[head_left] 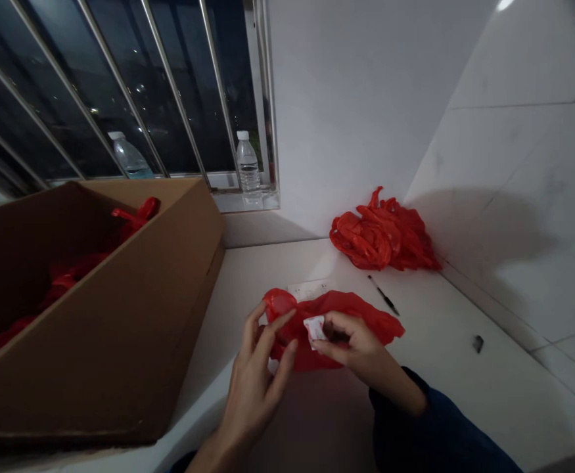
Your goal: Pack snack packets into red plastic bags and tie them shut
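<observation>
A red plastic bag (pixel 346 315) lies on the white counter (pixel 464 381) in front of me. My left hand (pixel 257 381) pinches the bag's left edge between thumb and fingers. My right hand (pixel 359 348) holds a small white packet (pixel 315 327) with red print against the bag, fingers closed around it.
A large open cardboard box (pixel 119 328) with red bags inside stands at the left. A heap of red bags (pixel 383 233) sits by the wall corner. A black pen (pixel 384 295) and a small dark object (pixel 478 343) lie on the counter. Two water bottles (pixel 248 164) stand on the windowsill.
</observation>
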### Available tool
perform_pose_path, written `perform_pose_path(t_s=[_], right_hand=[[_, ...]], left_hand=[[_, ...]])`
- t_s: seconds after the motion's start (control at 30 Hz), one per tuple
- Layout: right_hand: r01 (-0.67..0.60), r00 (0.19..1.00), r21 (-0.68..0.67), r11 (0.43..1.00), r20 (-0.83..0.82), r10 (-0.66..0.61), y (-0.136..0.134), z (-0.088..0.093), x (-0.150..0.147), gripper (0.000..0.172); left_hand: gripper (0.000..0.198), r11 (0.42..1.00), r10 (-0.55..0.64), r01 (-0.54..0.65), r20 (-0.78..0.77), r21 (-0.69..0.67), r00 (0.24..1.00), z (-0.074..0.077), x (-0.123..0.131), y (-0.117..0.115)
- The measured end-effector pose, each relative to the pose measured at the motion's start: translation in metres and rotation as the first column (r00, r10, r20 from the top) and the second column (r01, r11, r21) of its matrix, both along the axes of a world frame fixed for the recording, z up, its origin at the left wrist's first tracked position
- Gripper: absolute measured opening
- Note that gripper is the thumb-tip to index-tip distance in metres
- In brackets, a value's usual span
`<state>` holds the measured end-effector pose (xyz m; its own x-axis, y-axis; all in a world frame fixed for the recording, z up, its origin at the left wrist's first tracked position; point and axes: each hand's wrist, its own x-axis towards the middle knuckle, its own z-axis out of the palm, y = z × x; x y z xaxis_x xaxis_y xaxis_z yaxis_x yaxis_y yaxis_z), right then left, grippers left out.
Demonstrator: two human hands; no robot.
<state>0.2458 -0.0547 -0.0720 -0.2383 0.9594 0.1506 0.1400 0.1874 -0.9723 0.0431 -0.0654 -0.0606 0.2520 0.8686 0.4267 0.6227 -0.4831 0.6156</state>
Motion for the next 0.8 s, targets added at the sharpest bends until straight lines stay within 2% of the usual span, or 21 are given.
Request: perform_pose_path(t_s=[0.1,0.17,0.27,0.37,0.43,0.53,0.67,0.8], right_hand=[[0.02,0.993,0.139,0.99,0.11,-0.035,-0.004,0.003,-0.009,0.013],[0.0,0.99,0.147,0.989,0.137,-0.021,-0.006,0.005,-0.012,0.018],[-0.037,0.994,0.092,0.995,0.11,0.027,-0.007,0.003,-0.015,0.027],[-0.129,0.99,-0.057,0.99,-0.058,0.126,-0.006,0.0,-0.015,0.024],[-0.147,0.978,-0.124,0.981,-0.164,0.126,-0.005,-0.002,-0.015,0.026],[-0.069,0.97,-0.109,0.992,-0.238,0.041,-0.002,-0.004,-0.018,0.029],[0.061,0.934,-0.102,0.993,-0.344,-0.093,0.0,-0.007,-0.024,0.032],[0.121,0.915,-0.087,0.989,-0.376,-0.145,-0.002,-0.01,-0.026,0.031]], left_hand=[[0.027,0.998,-0.05,0.052,0.045,-0.039,0.998,0.001,0.003,0.002],[0.018,0.995,-0.073,0.08,0.115,-0.061,0.991,0.0,0.004,0.004],[0.015,0.989,-0.093,0.116,0.224,-0.092,0.97,-0.001,0.004,0.007],[0.017,0.981,-0.102,0.142,0.276,-0.13,0.956,0.0,0.002,0.009],[0.016,0.981,-0.114,0.15,0.266,-0.121,0.957,0.001,0.001,0.01],[0.015,0.986,-0.113,0.138,0.228,-0.096,0.967,0.002,0.002,0.01],[0.018,0.982,-0.106,0.131,0.18,-0.135,0.978,0.001,0.005,0.008],[0.019,0.973,-0.14,0.178,0.239,-0.149,0.961,-0.001,0.007,0.01]])
